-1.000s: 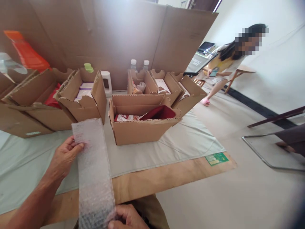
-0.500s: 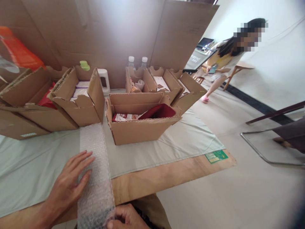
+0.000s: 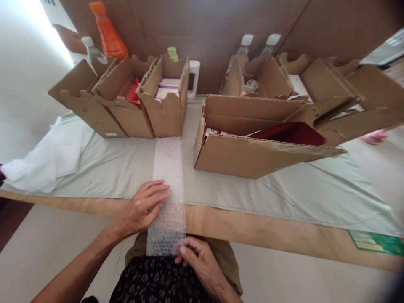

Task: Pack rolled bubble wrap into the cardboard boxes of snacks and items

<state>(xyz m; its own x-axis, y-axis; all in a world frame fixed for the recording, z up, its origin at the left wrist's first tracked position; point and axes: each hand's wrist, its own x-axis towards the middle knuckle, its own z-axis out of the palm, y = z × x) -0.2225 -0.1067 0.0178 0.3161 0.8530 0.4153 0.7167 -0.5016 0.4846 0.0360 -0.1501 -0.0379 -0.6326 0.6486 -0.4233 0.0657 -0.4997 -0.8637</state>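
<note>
A long strip of clear bubble wrap (image 3: 168, 168) runs from the cardboard boxes across the cloth and over the table's front edge towards my lap. Over its left side lies my left hand (image 3: 147, 206), fingers stretched out and touching the wrap. My right hand (image 3: 197, 256) pinches the lower right corner of the bubble wrap between thumb and fingers, below the table edge. To the right of the strip stands an open cardboard box (image 3: 233, 158), holding a dark red item (image 3: 287, 134) and a partly hidden printed packet.
Several open cardboard boxes (image 3: 164, 113) stand along the back, before a tall cardboard panel (image 3: 189, 25). Behind them show an orange bottle (image 3: 110, 35) and white-capped bottles (image 3: 246, 42). Crumpled white sheeting (image 3: 47, 155) lies on the left. A green card (image 3: 375, 242) sits at the right front edge.
My view has swung left, so the things appear shifted right and the white sheeting shows. The seated person has left the view. My hands stay on the bubble wrap much as before.
</note>
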